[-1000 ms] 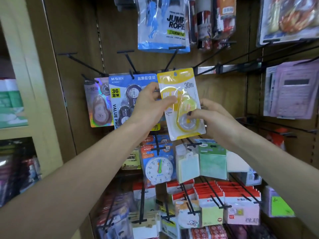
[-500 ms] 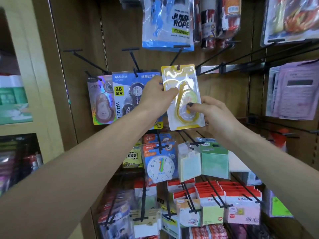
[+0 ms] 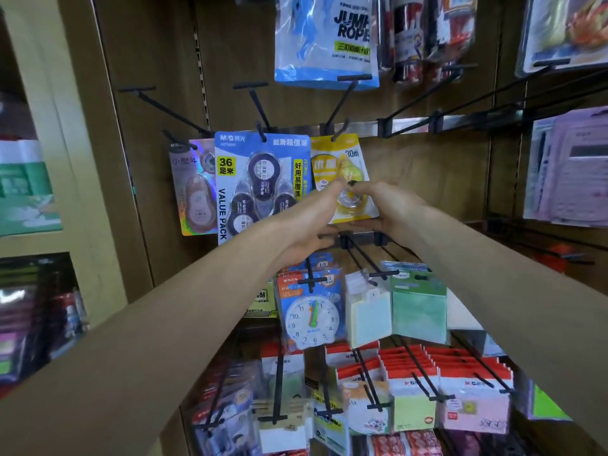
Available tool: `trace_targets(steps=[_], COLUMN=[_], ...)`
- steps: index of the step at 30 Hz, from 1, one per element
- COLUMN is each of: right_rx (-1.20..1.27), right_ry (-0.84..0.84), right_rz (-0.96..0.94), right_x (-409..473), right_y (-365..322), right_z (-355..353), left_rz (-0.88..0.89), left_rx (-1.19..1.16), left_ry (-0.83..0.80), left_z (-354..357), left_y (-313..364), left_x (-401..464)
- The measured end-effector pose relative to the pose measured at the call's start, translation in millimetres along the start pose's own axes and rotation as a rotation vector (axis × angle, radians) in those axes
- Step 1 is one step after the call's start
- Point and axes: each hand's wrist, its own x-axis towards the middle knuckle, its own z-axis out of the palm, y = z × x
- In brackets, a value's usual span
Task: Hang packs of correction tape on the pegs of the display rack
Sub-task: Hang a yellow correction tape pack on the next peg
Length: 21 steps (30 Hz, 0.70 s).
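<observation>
Brown wood panelling backs the display rack, with a pale cabinet of blurred goods at its left edge. Leftmost on the middle row of black pegs hangs a holographic pack holding one teardrop correction tape; its writing is too blurred to read. Just beside it, overlapping its right edge, a blue pack carries three dark tape dispensers under clear blisters and reads "M&G", "36" and "VALUE PACK" down its left side. Next to that, touching its right edge, the yellow pack of correction tape hangs from a peg through its top hole. It stands upright, long axis vertical and printed face outward, marked "30m", with a yellowish dispenser in its blister, narrow end up.

The left hand reaches up from below, fingers straight and together, their tips touching the blister. The right hand meets it from the right, its thumb and fingers pinching the lower part of the yellow pack, a dark nail showing on top.

Above, a clear and blue bag reads "JUMP ROPE". Below the hands hang a clock-face card, pastel note pads and a green pack, and lower still, rows of red-topped "M&G" packs. Toward the right edge of the rack hang pale purple packs, too blurred to read.
</observation>
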Motion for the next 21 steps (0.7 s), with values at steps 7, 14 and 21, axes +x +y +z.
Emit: trace_targets(steps=[7, 14, 21], right_rx=[-0.01, -0.448, -0.615], right_ry=[-0.006, 0.108, 0.181], right_rz=[0.034, -0.05, -0.293], right_x=[17.0, 6.5, -44.5], right_y=[2.0, 10.5, 18.2], right_z=[11.5, 9.0, -9.3], left_rz=[-0.013, -0.054, 0.129], left_rx=[0.044, 0.036, -0.038], left_ry=[0.059, 0.002, 0.034], left_z=[12.2, 11.0, -2.0], left_y=[4.6, 0.1, -16.0], left_x=[-5.0, -14.7, -55.6])
